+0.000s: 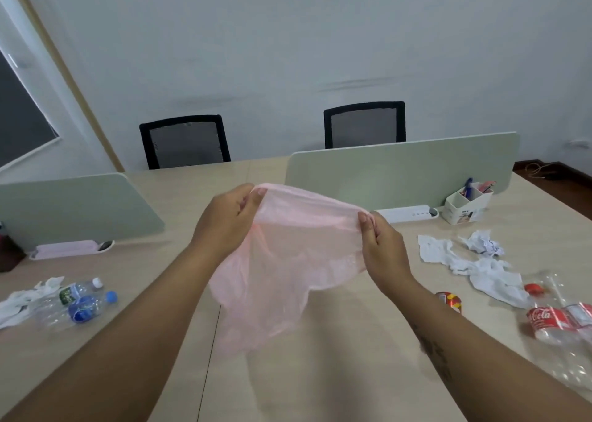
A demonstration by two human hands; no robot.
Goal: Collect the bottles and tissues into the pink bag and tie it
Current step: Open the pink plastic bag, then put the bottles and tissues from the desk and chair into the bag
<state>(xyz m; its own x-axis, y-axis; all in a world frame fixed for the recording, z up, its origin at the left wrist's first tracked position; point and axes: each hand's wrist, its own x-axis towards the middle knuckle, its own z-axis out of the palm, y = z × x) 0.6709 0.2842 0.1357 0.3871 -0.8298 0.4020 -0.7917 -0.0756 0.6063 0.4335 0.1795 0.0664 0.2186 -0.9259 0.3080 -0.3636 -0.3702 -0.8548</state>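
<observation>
Left hand (229, 221) and right hand (382, 245) are each pinching the top edge of the pink bag (288, 261), thumb against curled fingers, stretching its mouth wide between them. The bag is thin, pale and half see-through. It is hanging crumpled in the air above the middle of the table (320, 383), its bottom sagging towards the person. Both bare forearms are reaching forward, with the left hand sitting a little higher and farther out than the right.

On the left of the pale wooden table, a blue-label bottle (86, 308) and a green-label bottle (77, 292) are lying side by side, touching a heap of white tissues (19, 300). On the right, more tissues (474, 267) are sprawling next to a ball of crumpled paper (483, 243). Nearer the edge a squashed cola bottle (551, 320) is lying on its side, and a small red thing (450, 301) is sitting just beside the right wrist.

Two pale green dividers (400, 171) are standing across the table, a white pen holder (466, 205) and a power strip (407, 212) at the foot of the right one. Two black mesh chairs (184, 141) are waiting behind, against a white wall.
</observation>
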